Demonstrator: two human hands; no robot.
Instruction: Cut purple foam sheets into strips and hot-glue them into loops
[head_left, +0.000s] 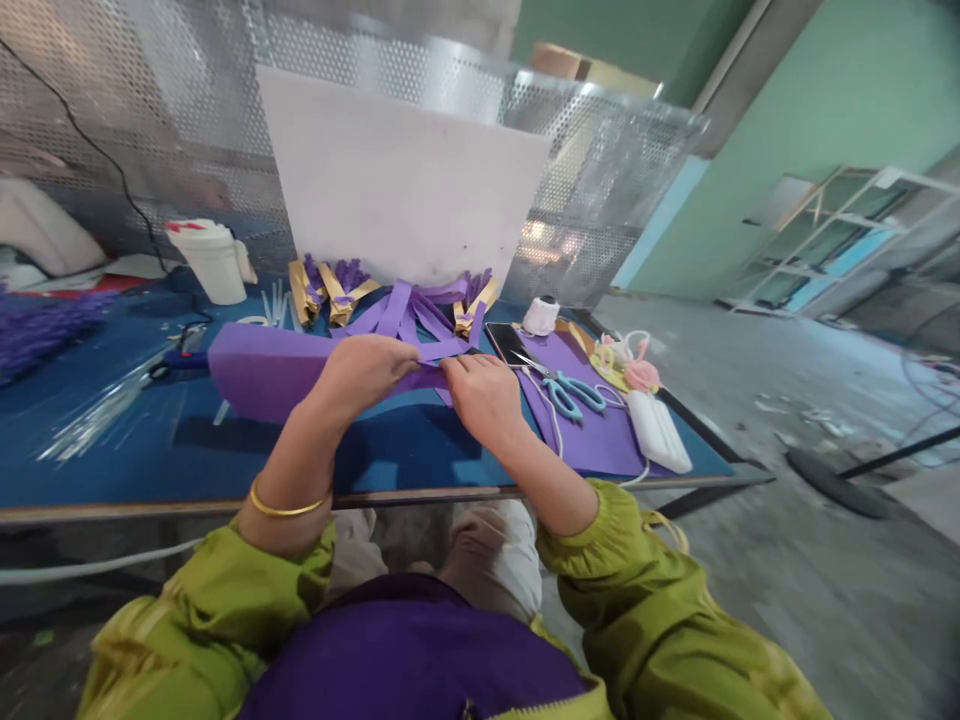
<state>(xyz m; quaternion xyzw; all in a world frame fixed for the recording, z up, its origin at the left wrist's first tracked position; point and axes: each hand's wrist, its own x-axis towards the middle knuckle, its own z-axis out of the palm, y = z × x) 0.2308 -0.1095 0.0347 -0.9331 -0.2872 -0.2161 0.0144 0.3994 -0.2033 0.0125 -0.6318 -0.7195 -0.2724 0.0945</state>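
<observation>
A long folded purple sheet [262, 365], which looks like paper or thin foam, stretches leftward above the blue table top. My left hand [364, 370] is closed on it with bent fingers. Just to the right, my right hand [486, 396] pinches the narrow end of the same sheet. The fingertips of both hands are partly hidden, and a short gap separates them. Behind the hands lies a heap of purple strips [409, 312], some touching or overlapping the held piece in this view.
Gold-wrapped purple flower bunches [341, 295] line the back near a white cup [214, 262]. At right are scissors [570, 392], a phone [507, 344], a white power bank [658, 430] with cable, and flat purple sheets [600, 445]. A glue gun [184, 362] lies left.
</observation>
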